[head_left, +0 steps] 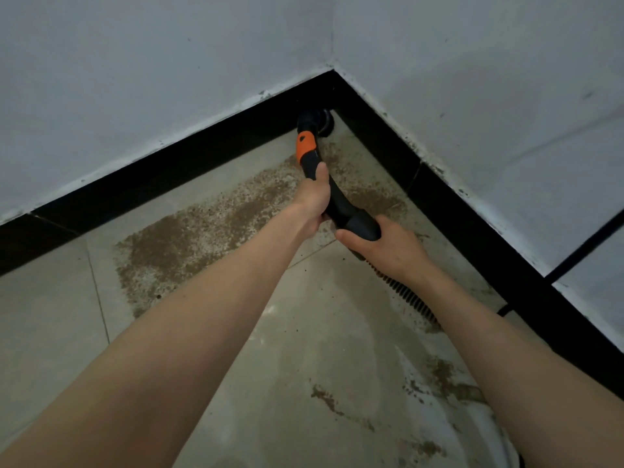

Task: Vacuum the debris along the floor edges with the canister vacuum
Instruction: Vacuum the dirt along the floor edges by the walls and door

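Observation:
A black vacuum handle (341, 204) with an orange collar (305, 146) points into the room corner. Its round brush nozzle (322, 121) sits on the floor right at the corner, against the black skirting. My left hand (312, 204) grips the upper part of the handle, thumb laid along it. My right hand (388, 248) grips the lower end, where the ribbed black hose (410, 295) comes out and runs back under my right forearm. Brown gritty debris (202, 234) spreads over the pale floor tiles left of the handle. More debris (374, 197) lies along the right skirting.
White walls meet at the corner above a black skirting band (169, 180). Smaller brown debris patches (449, 383) lie on the floor near my right forearm. A black cord (580, 251) crosses the right wall down to the skirting. The canister is out of view.

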